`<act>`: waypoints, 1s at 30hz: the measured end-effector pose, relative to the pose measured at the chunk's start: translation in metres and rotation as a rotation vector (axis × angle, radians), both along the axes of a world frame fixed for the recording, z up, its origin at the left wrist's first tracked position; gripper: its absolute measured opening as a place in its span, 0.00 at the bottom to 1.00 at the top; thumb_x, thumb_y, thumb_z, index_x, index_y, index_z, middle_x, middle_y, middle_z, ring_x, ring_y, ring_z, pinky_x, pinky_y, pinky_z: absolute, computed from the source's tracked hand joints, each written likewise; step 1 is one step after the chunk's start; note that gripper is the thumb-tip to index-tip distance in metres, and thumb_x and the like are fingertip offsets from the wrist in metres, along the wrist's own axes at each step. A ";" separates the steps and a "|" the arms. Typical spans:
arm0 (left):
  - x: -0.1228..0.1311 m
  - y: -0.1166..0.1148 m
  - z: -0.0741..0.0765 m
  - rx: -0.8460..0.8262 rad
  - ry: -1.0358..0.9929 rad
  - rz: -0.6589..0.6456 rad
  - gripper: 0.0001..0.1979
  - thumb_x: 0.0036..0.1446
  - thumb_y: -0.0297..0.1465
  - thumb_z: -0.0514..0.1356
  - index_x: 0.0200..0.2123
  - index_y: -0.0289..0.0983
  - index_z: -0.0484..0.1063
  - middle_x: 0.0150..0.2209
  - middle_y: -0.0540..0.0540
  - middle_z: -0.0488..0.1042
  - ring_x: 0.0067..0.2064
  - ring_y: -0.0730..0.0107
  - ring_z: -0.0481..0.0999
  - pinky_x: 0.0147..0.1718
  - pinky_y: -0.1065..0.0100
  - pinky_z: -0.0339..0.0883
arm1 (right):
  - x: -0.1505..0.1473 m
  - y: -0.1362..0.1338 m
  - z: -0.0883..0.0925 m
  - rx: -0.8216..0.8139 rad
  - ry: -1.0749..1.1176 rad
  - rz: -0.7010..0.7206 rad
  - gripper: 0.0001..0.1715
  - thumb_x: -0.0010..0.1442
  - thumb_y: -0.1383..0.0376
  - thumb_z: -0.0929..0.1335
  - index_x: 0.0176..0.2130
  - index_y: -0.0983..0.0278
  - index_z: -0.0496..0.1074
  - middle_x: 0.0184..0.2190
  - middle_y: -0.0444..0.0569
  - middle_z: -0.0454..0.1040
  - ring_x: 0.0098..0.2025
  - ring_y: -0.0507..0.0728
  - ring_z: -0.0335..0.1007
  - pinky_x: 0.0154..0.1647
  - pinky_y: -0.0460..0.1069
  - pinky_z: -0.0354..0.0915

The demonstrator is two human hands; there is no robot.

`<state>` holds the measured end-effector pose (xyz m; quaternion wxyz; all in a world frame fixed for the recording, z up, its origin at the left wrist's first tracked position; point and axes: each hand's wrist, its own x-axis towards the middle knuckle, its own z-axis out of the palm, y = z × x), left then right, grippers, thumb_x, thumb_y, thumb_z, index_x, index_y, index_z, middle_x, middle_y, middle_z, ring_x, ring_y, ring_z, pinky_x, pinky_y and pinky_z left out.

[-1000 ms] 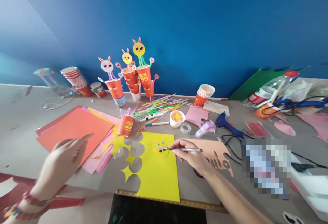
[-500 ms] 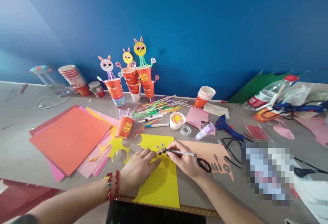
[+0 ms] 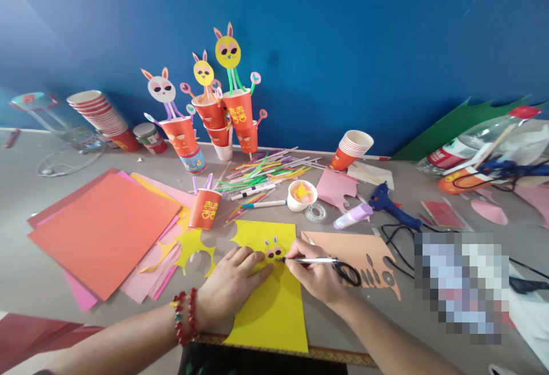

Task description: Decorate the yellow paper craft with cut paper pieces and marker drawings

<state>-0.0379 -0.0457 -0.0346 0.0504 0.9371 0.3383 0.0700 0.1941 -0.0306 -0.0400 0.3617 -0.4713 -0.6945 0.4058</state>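
A yellow sheet [image 3: 274, 312] lies at the table's front edge, and on it rests a small yellow rabbit face [image 3: 273, 249] with ears and dark eyes. My right hand [image 3: 315, 272] pinches a pen [image 3: 317, 260], its tip at the lower right part of the face. Flat on the sheet's left side, my left hand [image 3: 234, 283] has its fingers spread, the fingertips beside the face's left edge. Black-handled scissors [image 3: 348, 273] lie partly under my right hand, over a peach sheet [image 3: 369, 243] with cut-out holes.
Rabbit figures in red cups [image 3: 238, 109] stand at the back, near straws [image 3: 261, 172]. A white cup [image 3: 302, 195], tape [image 3: 315, 212], glue stick [image 3: 353, 215] and blue glue gun [image 3: 394, 206] lie ahead. Coloured paper [image 3: 107, 226] is stacked left.
The view has shifted closer to the table. My right hand has moved the pen tip from the upper part of the rabbit face down to its lower part. My left hand still rests on the sheet.
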 end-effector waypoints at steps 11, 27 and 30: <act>0.000 0.001 0.001 -0.034 -0.008 0.000 0.19 0.65 0.26 0.57 0.59 0.41 0.67 0.51 0.41 0.71 0.47 0.56 0.68 0.46 0.56 0.65 | 0.001 0.000 0.001 0.007 -0.060 0.012 0.08 0.60 0.69 0.66 0.28 0.60 0.67 0.23 0.42 0.71 0.25 0.54 0.65 0.26 0.47 0.57; -0.001 0.000 -0.002 0.000 -0.012 0.002 0.17 0.66 0.27 0.56 0.58 0.42 0.67 0.51 0.42 0.71 0.48 0.57 0.68 0.46 0.57 0.64 | 0.001 -0.001 -0.003 0.052 -0.097 0.026 0.09 0.60 0.69 0.64 0.28 0.60 0.65 0.23 0.42 0.70 0.26 0.53 0.65 0.27 0.46 0.58; 0.000 -0.001 0.000 0.003 -0.008 0.001 0.17 0.66 0.27 0.56 0.57 0.42 0.67 0.51 0.42 0.71 0.47 0.57 0.68 0.46 0.57 0.64 | 0.001 -0.001 -0.005 0.048 -0.091 0.018 0.08 0.60 0.69 0.65 0.29 0.60 0.66 0.23 0.42 0.70 0.26 0.53 0.65 0.27 0.46 0.58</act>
